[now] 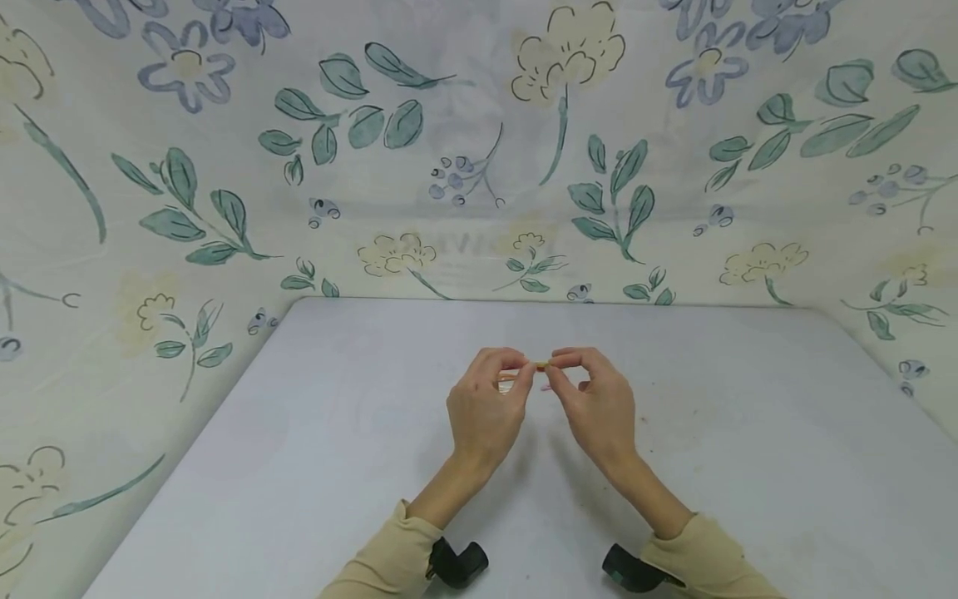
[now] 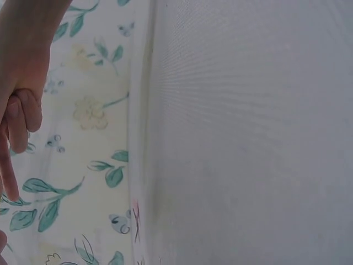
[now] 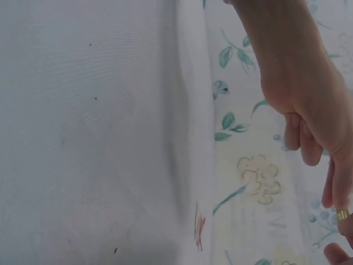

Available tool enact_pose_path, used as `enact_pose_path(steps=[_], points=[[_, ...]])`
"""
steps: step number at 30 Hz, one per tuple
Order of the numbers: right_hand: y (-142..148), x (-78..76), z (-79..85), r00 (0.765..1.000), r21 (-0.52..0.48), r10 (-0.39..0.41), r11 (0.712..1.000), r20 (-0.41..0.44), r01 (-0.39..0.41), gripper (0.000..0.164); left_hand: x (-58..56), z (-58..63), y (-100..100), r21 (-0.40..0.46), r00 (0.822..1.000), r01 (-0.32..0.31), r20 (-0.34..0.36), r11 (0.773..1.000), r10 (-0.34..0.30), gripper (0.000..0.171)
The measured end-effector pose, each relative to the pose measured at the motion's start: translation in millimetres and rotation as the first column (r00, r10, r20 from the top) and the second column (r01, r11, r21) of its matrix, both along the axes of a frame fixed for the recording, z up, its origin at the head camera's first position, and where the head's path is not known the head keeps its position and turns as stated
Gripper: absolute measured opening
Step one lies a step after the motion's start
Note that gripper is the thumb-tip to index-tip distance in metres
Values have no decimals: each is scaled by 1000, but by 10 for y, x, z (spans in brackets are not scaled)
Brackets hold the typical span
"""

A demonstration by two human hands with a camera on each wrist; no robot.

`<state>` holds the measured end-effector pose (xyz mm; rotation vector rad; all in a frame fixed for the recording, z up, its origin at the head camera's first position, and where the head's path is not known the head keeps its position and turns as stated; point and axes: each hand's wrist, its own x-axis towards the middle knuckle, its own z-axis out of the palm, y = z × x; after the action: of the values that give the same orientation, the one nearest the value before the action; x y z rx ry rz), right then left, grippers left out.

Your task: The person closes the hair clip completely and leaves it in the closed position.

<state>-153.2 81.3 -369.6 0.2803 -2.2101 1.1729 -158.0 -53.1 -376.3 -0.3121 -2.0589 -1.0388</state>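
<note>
Above the white table [image 1: 337, 399], my left hand [image 1: 486, 412] and right hand [image 1: 604, 412] meet fingertip to fingertip. Between them is a small yellow piece [image 1: 541, 366], pinched by thumb and finger from both sides. In the right wrist view it shows as a shiny yellow bit [image 3: 342, 214] with pale marks, at the right hand's fingertips. What kind of thing it is, I cannot tell. Through the gap in the left fingers shows something orange and pale [image 1: 506, 383]. A pinkish bit [image 1: 546, 388] peeks out beside the right thumb. The left wrist view catches only part of the left hand [image 2: 22, 105].
A floral cloth [image 1: 464, 233] hangs behind the table and down its sides. Thin reddish and dark strokes [image 3: 199, 229] show near the table's far edge. Black wrist cameras [image 1: 458, 566] sit at both beige sleeves [image 1: 389, 557]. Small dark specks dot the tabletop.
</note>
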Motion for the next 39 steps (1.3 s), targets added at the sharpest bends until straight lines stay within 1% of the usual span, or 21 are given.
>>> enact_pose_path(steps=[4, 12, 18, 22, 26, 31, 34, 37, 39], points=[[7, 1, 16, 1000, -7, 24, 1000, 7, -24, 9, -6, -2, -11, 1, 1000, 7, -14, 1000, -7, 6], [31, -13, 42, 997, -28, 69, 997, 42, -68, 8, -15, 0, -26, -8, 1000, 25, 2, 1000, -25, 4], [43, -23, 23, 995, -37, 80, 996, 66, -77, 7, -9, -9, -28, -15, 999, 31, 7, 999, -31, 3], [54, -35, 27, 995, -31, 80, 996, 67, -78, 8, -8, -12, -28, -16, 999, 37, 14, 999, -37, 4], [71, -47, 42, 993, -28, 87, 996, 74, -85, 8, -12, -14, -22, -12, 998, 45, 32, 999, -45, 6], [103, -62, 43, 988, -31, 109, 994, 108, -106, 7, -21, -19, -17, 6, 996, 58, 60, 998, -58, 7], [121, -79, 32, 986, -16, 112, 994, 119, -111, 7, -36, -26, -17, 9, 995, 67, 77, 998, -67, 7], [139, -107, 16, 986, 3, 111, 994, 124, -113, 9, -57, -33, -14, 20, 992, 80, 95, 997, -82, 8], [156, -128, 7, 986, 11, 109, 994, 128, -111, 10, -75, -38, -7, 37, 989, 99, 110, 994, -102, 8]])
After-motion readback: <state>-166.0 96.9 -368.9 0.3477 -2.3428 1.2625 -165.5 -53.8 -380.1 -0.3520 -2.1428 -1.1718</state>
